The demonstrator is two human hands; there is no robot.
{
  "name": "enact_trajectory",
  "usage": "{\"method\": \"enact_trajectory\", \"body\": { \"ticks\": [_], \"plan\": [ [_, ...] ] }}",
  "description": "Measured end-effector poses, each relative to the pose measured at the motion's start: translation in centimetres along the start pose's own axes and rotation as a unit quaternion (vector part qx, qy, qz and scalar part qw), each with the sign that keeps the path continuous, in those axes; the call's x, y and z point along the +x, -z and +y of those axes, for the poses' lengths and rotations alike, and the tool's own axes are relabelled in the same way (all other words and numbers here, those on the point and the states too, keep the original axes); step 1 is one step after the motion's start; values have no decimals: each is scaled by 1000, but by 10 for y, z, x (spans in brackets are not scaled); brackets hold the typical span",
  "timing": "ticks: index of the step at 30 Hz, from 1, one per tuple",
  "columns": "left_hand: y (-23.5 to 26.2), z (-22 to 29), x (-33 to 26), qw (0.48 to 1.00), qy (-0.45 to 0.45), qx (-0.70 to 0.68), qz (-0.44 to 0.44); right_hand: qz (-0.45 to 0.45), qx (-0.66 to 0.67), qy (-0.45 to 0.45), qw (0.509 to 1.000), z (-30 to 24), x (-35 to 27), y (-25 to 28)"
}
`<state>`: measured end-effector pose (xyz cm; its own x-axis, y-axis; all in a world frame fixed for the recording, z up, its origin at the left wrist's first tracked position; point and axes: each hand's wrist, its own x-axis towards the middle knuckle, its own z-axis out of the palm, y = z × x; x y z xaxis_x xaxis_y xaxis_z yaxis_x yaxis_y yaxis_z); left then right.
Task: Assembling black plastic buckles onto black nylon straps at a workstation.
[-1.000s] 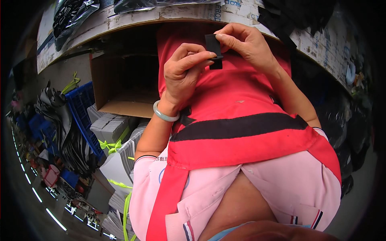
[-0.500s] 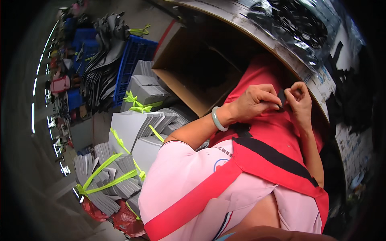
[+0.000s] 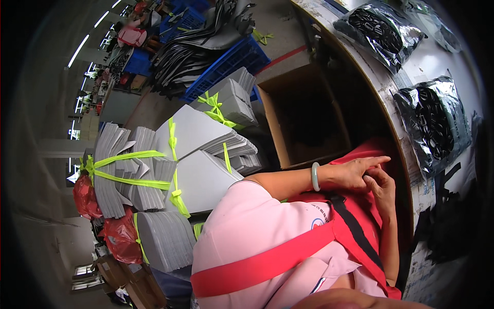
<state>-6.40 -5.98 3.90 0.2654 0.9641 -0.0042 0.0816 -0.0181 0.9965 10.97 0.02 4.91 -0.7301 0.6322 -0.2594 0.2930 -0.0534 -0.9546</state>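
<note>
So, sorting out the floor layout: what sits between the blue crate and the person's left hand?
In the head view, an open cardboard box sits between the blue crate and the left hand.

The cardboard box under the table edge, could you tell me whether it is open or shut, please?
Open. The cardboard box shows its dark inside, with no flaps across the opening; what lies in it cannot be told.

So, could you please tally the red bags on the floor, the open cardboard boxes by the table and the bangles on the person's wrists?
Red bags: 2
Open cardboard box: 1
Pale green bangle: 1
Total: 4
</note>
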Motion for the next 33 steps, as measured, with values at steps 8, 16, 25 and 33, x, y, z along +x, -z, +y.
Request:
{"method": "enact_trajectory", "body": {
  "ticks": [8, 16, 25, 33],
  "plan": [
    [-11, -13, 14, 978, 137, -155, -9, 155, 120, -9, 981, 17, -36, 30],
    [-37, -14, 40, 975, 159, -152, -40, 190, 127, -54, 972, 22, -46, 37],
    [-44, -27, 62, 841, 299, -448, -57, 379, -165, 73, 908, 27, -82, 101],
    [-48, -34, 70, 811, 322, -477, -103, 413, -551, 7, 725, 48, -68, 203]
  ]
}}
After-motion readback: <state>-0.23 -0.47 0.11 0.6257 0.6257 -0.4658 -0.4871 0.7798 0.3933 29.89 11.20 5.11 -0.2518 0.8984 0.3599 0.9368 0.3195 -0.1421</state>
